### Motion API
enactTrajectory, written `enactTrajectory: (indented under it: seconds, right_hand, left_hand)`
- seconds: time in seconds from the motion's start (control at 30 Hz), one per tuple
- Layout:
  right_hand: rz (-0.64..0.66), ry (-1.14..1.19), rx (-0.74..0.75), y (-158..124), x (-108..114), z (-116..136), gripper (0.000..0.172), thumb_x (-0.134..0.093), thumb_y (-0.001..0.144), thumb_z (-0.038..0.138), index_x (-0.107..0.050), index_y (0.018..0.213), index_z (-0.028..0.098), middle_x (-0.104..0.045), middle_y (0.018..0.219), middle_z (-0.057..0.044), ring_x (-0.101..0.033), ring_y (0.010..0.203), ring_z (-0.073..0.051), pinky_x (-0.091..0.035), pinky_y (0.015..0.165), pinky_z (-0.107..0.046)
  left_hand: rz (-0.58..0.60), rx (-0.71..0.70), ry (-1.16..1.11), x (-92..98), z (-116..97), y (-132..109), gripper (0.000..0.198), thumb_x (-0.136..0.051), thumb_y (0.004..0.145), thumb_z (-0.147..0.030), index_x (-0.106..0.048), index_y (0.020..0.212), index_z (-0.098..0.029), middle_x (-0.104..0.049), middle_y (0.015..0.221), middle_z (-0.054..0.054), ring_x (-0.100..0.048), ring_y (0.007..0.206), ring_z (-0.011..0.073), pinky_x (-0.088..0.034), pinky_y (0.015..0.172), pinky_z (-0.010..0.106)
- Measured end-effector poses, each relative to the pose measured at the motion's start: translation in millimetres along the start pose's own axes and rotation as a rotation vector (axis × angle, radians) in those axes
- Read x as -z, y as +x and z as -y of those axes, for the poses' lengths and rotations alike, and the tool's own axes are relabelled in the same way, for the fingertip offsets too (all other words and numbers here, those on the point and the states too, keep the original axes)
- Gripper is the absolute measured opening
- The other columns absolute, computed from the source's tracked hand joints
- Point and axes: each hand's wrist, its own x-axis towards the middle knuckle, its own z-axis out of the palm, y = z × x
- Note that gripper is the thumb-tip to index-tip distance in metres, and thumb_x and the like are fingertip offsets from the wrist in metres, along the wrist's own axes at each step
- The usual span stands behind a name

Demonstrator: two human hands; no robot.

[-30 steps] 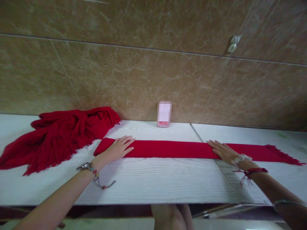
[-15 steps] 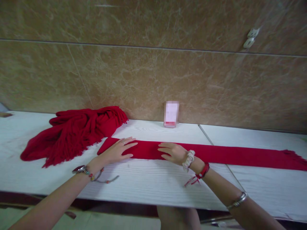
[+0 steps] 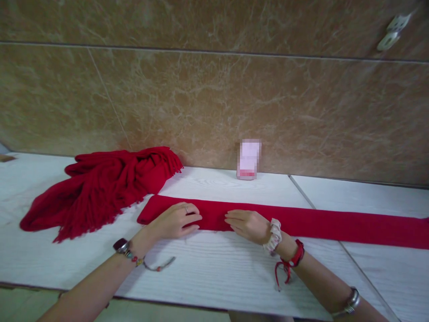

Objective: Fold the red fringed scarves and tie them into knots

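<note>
A long red scarf [image 3: 328,223] lies folded into a narrow flat strip along the white table. My left hand [image 3: 177,220] rests on the strip near its left end, fingers apart and slightly bent, with a ring on one finger. To its right, my right hand [image 3: 250,225] lies on the same scarf with its fingers stretched toward the left hand. Both hands are open and press on the cloth without grasping it. Between the fingertips a short stretch of red cloth shows. The scarf's right end runs to the picture's edge.
Another heap of red fringed cloth [image 3: 110,188] lies loosely at the left, close to the strip's end. A phone-like pink block [image 3: 248,160], blurred out, leans on the brown marbled wall [image 3: 201,103]. The white table [image 3: 208,273] has a seam at the right.
My left hand has slid slightly right and toward me, its fingers more bent. My right hand stays on the scarf, shifted a little. The view has tilted and moved slightly.
</note>
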Motion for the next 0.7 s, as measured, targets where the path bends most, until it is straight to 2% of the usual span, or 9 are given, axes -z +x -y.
enactTrajectory:
  seconds: [0.13,0.3,0.47,0.6,0.7]
  right_hand:
    - [-0.021,-0.035,0.011,-2.7,-2.5,-2.1,0.031,-0.036,0.084,0.011,-0.064,0.095,0.011,-0.066,0.097,-0.01,-0.06,0.093,-0.016,-0.05,0.082,-0.026]
    - [-0.033,-0.05,-0.003,-5.6,1.3,-1.8,0.029,-0.037,0.084,0.014,-0.064,0.094,0.014,-0.066,0.097,-0.009,-0.06,0.093,-0.015,-0.05,0.083,-0.026]
    - [-0.097,-0.053,0.013,-3.3,7.4,3.8,0.026,-0.042,0.084,0.023,-0.065,0.088,0.011,-0.067,0.093,-0.011,-0.061,0.089,-0.017,-0.052,0.079,-0.026]
    - [-0.173,-0.107,0.051,-1.1,7.4,6.9,0.03,-0.036,0.085,0.014,-0.066,0.083,0.011,-0.068,0.086,-0.01,-0.063,0.082,-0.015,-0.053,0.075,-0.025]
    - [-0.189,-0.141,0.051,-0.1,7.1,8.3,0.03,-0.035,0.085,0.013,-0.065,0.079,0.011,-0.068,0.082,-0.01,-0.063,0.078,-0.015,-0.053,0.072,-0.024]
  left_hand:
    - [-0.006,-0.007,0.003,4.4,-1.1,1.3,0.023,-0.041,0.084,-0.019,-0.063,0.09,-0.017,-0.062,0.086,0.006,-0.056,0.079,0.0159,-0.044,0.073,0.029]
    - [0.031,0.032,0.012,12.2,-3.7,-1.6,0.024,-0.044,0.075,-0.013,-0.062,0.091,-0.018,-0.062,0.088,0.004,-0.055,0.079,0.016,-0.043,0.076,0.03]
    - [-0.052,0.038,0.026,13.8,-2.4,-6.1,0.023,-0.042,0.077,-0.011,-0.063,0.082,-0.017,-0.063,0.077,0.003,-0.057,0.071,0.0143,-0.044,0.069,0.028]
    - [-0.127,0.038,0.039,14.3,-1.9,-7.0,0.022,-0.042,0.078,-0.011,-0.063,0.082,-0.017,-0.064,0.077,0.003,-0.058,0.071,0.0133,-0.045,0.067,0.025]
    - [-0.115,0.031,0.068,13.3,0.3,-8.5,0.021,-0.043,0.078,-0.01,-0.062,0.085,-0.016,-0.065,0.078,0.003,-0.059,0.071,0.0135,-0.045,0.068,0.025]
